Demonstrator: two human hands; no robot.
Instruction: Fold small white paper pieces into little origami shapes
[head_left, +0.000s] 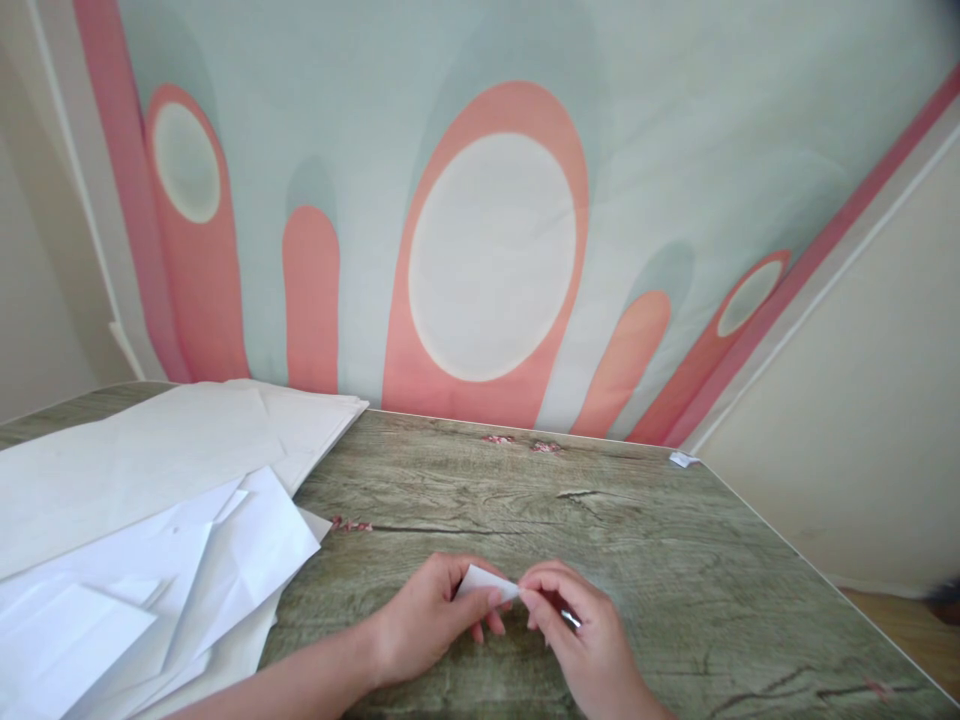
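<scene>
Low in the middle of the view, both my hands meet over a small folded piece of white paper (484,581). My left hand (431,617) pinches its left side, fingers curled around it. My right hand (581,630) pinches the right tip between thumb and fingers, and a ring shows on one finger. The paper sits just above the wood-grain table (637,540), and its lower part is hidden behind my fingers.
A loose pile of white paper sheets (150,520) covers the table's left side. A small white scrap (683,459) lies at the far right corner. A pink-and-pale-green patterned wall (487,230) stands behind the table; its right edge drops to the floor.
</scene>
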